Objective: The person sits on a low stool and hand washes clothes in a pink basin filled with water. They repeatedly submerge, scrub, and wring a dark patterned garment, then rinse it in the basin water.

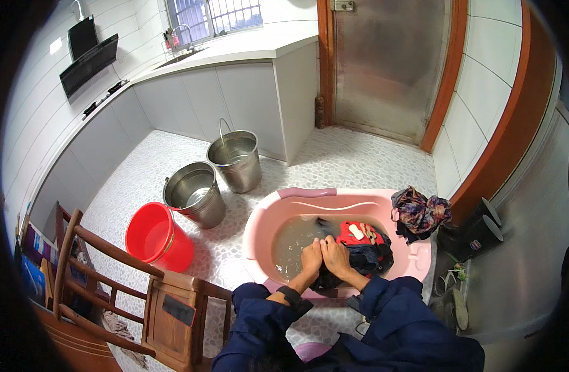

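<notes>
My left hand [311, 256] and my right hand [335, 255] are side by side over a pink plastic tub [261, 223], thumbs up and fingers curled. Both appear closed on a dark wet cloth [325, 279], which shows beneath my wrists; the fingers hide most of the grip. Cloudy water [291, 239] stands in the tub. Right of my hands, a red printed garment [358, 232] lies bunched with dark fabric [368, 255], partly above the water. A patterned, crumpled cloth [419, 209] hangs over the tub's far right corner.
A red bucket [179, 249] and two metal buckets [205, 207] [245, 172] holding water stand left of the tub. A wooden chair [172, 321] with a phone-like dark slab [179, 310] is nearer left. Rubber boots [475, 237] and shoes [460, 309] line the right side.
</notes>
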`<action>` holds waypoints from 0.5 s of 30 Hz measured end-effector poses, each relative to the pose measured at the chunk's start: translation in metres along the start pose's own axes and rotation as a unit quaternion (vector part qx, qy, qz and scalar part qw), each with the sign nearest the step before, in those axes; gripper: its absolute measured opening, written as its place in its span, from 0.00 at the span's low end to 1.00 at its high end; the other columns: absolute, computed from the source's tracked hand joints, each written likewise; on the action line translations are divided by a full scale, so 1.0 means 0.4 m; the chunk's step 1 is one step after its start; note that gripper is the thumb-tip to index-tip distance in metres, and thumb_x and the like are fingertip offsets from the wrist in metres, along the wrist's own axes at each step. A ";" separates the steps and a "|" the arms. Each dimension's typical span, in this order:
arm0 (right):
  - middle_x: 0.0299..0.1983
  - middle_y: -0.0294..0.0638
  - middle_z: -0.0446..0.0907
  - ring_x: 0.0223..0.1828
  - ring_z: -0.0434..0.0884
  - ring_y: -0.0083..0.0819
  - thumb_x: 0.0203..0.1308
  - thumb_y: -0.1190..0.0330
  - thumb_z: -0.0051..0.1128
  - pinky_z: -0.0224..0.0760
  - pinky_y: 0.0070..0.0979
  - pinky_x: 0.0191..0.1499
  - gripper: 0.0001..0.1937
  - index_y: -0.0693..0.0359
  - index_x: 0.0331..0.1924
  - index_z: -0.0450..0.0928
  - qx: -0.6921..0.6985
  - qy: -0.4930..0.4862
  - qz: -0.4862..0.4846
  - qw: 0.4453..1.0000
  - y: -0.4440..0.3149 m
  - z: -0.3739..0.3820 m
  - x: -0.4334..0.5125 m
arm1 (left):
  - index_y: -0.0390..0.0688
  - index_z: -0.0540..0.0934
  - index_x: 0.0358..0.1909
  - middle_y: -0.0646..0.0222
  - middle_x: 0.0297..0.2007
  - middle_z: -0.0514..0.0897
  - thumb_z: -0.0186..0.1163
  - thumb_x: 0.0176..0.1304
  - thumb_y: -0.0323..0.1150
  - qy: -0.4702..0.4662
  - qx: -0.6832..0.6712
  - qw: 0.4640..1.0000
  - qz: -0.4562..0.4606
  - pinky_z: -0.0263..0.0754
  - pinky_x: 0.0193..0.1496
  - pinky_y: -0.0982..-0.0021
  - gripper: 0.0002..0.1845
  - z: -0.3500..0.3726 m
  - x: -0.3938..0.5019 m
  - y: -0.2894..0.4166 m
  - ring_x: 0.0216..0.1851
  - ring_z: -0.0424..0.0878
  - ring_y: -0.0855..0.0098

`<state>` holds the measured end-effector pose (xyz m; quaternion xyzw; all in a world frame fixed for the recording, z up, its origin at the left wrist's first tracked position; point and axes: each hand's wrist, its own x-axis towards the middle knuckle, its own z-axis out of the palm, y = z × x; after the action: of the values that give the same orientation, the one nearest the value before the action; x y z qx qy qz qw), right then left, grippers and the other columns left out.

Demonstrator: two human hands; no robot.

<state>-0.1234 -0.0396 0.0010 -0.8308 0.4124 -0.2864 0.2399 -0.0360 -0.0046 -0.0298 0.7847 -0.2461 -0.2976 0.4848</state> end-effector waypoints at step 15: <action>0.22 0.59 0.77 0.27 0.77 0.61 0.66 0.57 0.43 0.67 0.55 0.30 0.14 0.60 0.36 0.70 0.030 -0.148 -0.010 0.989 -0.023 -0.004 -0.012 | 0.30 0.81 0.33 0.41 0.34 0.81 0.48 0.65 0.46 0.057 -0.228 0.969 -0.080 0.69 0.43 0.54 0.25 0.000 0.010 -0.014 0.39 0.80 0.45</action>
<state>-0.1221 -0.0309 0.0067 -0.8605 0.3556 -0.1749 0.3201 -0.0328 -0.0049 -0.0360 0.6865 -0.0802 -0.3388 0.6383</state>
